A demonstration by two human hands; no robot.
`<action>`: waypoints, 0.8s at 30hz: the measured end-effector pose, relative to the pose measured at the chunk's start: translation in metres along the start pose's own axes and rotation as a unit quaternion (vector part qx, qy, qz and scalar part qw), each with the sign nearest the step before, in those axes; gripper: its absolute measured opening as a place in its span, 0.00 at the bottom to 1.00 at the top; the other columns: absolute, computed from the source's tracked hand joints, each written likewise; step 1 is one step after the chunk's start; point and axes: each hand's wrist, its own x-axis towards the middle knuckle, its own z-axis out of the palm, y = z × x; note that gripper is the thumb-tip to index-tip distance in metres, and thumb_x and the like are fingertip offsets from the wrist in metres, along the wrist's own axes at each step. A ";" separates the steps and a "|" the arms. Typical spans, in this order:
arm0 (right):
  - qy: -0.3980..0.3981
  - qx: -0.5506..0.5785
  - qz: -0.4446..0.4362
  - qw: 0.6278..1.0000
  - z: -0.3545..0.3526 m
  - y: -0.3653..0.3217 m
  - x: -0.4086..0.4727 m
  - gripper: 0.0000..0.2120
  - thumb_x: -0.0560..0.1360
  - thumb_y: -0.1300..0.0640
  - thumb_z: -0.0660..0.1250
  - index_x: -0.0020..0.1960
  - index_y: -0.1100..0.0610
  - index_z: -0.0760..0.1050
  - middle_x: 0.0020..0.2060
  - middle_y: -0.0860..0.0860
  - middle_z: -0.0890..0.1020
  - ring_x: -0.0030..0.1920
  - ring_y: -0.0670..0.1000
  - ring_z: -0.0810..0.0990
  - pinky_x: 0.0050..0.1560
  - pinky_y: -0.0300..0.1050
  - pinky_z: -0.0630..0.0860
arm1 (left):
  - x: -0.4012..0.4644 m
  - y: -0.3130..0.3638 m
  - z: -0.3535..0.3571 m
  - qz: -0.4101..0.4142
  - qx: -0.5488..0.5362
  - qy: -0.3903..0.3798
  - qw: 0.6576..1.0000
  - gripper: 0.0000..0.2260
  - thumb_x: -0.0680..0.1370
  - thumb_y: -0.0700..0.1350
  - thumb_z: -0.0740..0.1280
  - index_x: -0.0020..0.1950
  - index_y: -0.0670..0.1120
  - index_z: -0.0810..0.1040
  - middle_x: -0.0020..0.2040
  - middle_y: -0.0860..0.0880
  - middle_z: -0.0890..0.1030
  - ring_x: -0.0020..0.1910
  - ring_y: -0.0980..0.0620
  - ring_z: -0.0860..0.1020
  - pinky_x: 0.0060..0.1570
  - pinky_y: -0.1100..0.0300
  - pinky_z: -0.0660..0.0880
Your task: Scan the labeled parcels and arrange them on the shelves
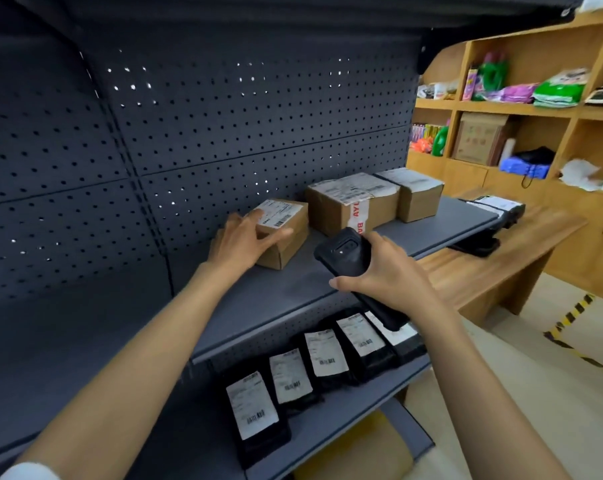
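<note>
Cardboard small box [286,233] on middle shelf [449,233], left of two bigger boxes. Left hand [244,242] touching its near-left corner, fingers spread, thumb along front edge. Right hand [383,271] grips scanner [348,261], just right of box.

Three boxes stand in a row on the upper shelf [293,289] against the pegboard [223,133]: the small box [286,233], the taped box [352,202] at its 2 o'clock, and the end box [419,195] touching that one farther along. The left hand [244,240] rests on the small box. At its 4 o'clock the right hand [383,271] holds the scanner [348,258] over the shelf edge. Five pouches [327,355] lie in a row on the lower shelf [345,417]. The bench [500,265] lies at 3 o'clock.
</note>
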 end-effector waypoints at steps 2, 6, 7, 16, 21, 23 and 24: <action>-0.008 -0.001 -0.006 1.000 -0.003 0.006 0.010 0.42 0.64 0.35 0.77 0.71 0.52 0.67 0.62 0.50 0.76 0.63 0.56 0.76 0.57 0.56 0.76 | 0.006 0.002 -0.004 0.004 0.019 -0.029 0.999 0.41 0.71 0.71 0.64 0.78 0.53 0.60 0.70 0.40 0.66 0.70 0.39 0.66 0.65 0.45 0.67; -0.024 -0.016 -0.019 0.999 -0.011 0.023 0.027 0.43 0.63 0.33 0.77 0.70 0.51 0.66 0.61 0.49 0.76 0.61 0.56 0.76 0.55 0.55 0.76 | 0.010 0.010 0.000 0.028 0.064 -0.042 0.997 0.33 0.78 0.59 0.66 0.79 0.53 0.58 0.67 0.42 0.66 0.68 0.40 0.67 0.67 0.47 0.67; -0.024 -0.016 -0.023 0.999 -0.014 0.027 0.031 0.42 0.63 0.33 0.77 0.70 0.51 0.67 0.60 0.49 0.76 0.61 0.56 0.77 0.54 0.55 0.76 | 0.010 0.015 0.004 0.027 0.068 -0.036 0.997 0.31 0.79 0.57 0.65 0.79 0.52 0.58 0.68 0.42 0.65 0.68 0.40 0.67 0.66 0.47 0.67; -0.061 -0.029 -0.075 0.995 -0.042 0.063 0.054 0.37 0.64 0.34 0.77 0.64 0.51 0.68 0.55 0.47 0.73 0.58 0.55 0.77 0.46 0.49 0.68 | 0.002 0.070 0.041 0.010 0.163 0.070 0.984 0.29 0.81 0.61 0.58 0.78 0.50 0.59 0.69 0.43 0.66 0.64 0.39 0.72 0.56 0.44 0.74; -0.084 -0.029 -0.134 0.987 -0.042 0.062 0.056 0.44 0.64 0.33 0.76 0.73 0.50 0.64 0.61 0.47 0.73 0.62 0.56 0.76 0.50 0.51 0.72 | -0.011 0.069 0.038 0.001 0.204 0.088 0.975 0.32 0.80 0.59 0.62 0.79 0.49 0.55 0.70 0.44 0.66 0.65 0.41 0.71 0.53 0.45 0.75; -0.092 -0.024 -0.166 0.982 -0.036 0.051 0.056 0.46 0.65 0.33 0.76 0.74 0.51 0.63 0.65 0.48 0.73 0.64 0.56 0.75 0.53 0.52 0.73 | -0.023 0.059 0.032 -0.013 0.221 0.098 0.970 0.34 0.79 0.58 0.64 0.80 0.50 0.53 0.71 0.45 0.67 0.65 0.41 0.70 0.53 0.45 0.75; -0.098 -0.019 -0.182 0.978 -0.032 0.044 0.055 0.45 0.65 0.33 0.76 0.74 0.51 0.63 0.65 0.48 0.73 0.64 0.56 0.75 0.53 0.52 0.72 | -0.031 0.052 0.028 -0.021 0.226 0.109 0.968 0.34 0.79 0.58 0.64 0.80 0.50 0.53 0.71 0.46 0.67 0.66 0.42 0.70 0.54 0.46 0.75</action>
